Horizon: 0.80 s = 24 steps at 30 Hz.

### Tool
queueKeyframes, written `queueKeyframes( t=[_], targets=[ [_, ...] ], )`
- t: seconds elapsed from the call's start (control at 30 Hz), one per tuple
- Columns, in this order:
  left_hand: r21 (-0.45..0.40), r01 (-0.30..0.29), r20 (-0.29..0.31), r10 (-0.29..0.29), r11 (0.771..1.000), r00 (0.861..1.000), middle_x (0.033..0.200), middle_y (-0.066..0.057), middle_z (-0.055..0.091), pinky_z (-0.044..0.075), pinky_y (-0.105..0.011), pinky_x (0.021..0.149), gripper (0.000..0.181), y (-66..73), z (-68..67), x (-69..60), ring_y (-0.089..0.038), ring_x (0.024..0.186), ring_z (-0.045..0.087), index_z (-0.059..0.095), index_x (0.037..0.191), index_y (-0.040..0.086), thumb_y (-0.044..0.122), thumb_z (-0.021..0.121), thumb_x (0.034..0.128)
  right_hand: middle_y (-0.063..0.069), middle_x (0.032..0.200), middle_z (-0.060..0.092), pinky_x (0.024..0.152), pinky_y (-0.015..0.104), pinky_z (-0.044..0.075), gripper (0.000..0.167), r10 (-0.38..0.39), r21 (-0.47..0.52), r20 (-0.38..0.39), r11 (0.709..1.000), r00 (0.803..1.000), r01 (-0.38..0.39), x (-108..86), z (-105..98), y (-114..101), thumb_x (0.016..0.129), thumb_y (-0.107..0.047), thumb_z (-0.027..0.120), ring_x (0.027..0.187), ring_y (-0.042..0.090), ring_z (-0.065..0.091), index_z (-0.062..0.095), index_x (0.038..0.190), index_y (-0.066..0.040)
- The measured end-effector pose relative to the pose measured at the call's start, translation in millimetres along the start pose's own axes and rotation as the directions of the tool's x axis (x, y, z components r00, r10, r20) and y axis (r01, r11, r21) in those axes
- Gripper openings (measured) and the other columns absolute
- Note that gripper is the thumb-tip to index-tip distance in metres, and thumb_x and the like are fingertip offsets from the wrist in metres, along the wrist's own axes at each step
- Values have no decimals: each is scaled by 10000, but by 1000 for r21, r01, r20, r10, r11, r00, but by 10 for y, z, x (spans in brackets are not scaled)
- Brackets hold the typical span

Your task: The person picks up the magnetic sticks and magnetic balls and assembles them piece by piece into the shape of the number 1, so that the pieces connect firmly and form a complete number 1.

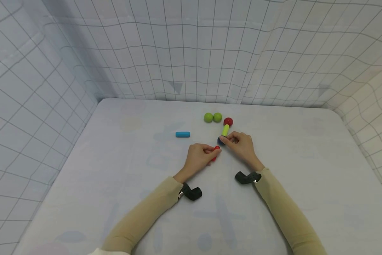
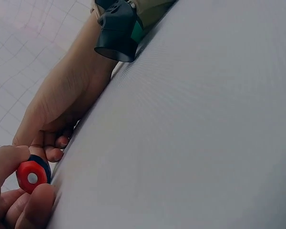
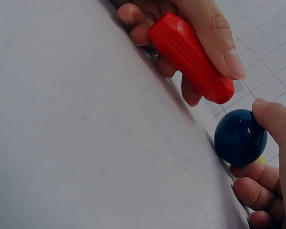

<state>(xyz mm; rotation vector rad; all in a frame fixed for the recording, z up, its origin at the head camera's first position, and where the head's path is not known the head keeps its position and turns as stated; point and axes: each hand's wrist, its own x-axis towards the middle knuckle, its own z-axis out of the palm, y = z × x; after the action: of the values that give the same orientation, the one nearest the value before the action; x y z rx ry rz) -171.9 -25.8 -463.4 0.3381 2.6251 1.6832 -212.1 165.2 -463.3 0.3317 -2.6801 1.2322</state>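
Note:
Between thumb and fingers, my left hand (image 1: 198,156) pinches a red ridged rod (image 3: 193,59); in the left wrist view its end shows a round silvery disc. My right hand (image 1: 242,146) holds a dark blue ball (image 3: 239,137) by thumb and fingers, close to the table. From that ball a yellow-green rod (image 1: 225,130) runs away from me to a red ball (image 1: 228,122), the three in one line. In the right wrist view a small gap separates the red rod's near end from the blue ball.
Two green balls (image 1: 208,117) sit side by side, left of the red ball. A blue rod (image 1: 182,134) lies farther left on the white tabletop (image 1: 130,170). Grid-patterned white curtains (image 1: 184,53) hang behind and at the sides. Each wrist carries a black camera (image 1: 192,193).

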Motion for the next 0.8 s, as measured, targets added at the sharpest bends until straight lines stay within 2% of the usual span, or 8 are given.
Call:
queueKeyframes(
  t=[0.1,0.3,0.8],
  targets=[
    [-14,16,14,-16,1000,1000,567,71,625,490,-259,444,274,9,24,15,-85,435,579,744,864,38,310,746,833,-29,629,558,714,368,272,285,-5,-7,4,1000,1000,5,2,-1,2,847,-381,711,681,187,474,699,793,-101],
    [-18,7,19,-6,1000,1000,566,73,628,482,-249,446,274,34,44,35,-85,431,581,747,845,36,309,752,827,-23,632,560,702,369,263,286,-11,-1,8,1000,1000,11,2,-1,-1,847,-374,712,682,193,473,695,793,-94],
    [-51,-20,-9,20,999,1000,522,64,606,476,-259,430,269,31,92,84,-90,407,573,741,802,38,306,764,815,-18,638,563,705,361,271,288,-3,-4,14,1000,1000,3,9,14,44,845,-381,712,686,193,459,694,799,-96]
  ],
)
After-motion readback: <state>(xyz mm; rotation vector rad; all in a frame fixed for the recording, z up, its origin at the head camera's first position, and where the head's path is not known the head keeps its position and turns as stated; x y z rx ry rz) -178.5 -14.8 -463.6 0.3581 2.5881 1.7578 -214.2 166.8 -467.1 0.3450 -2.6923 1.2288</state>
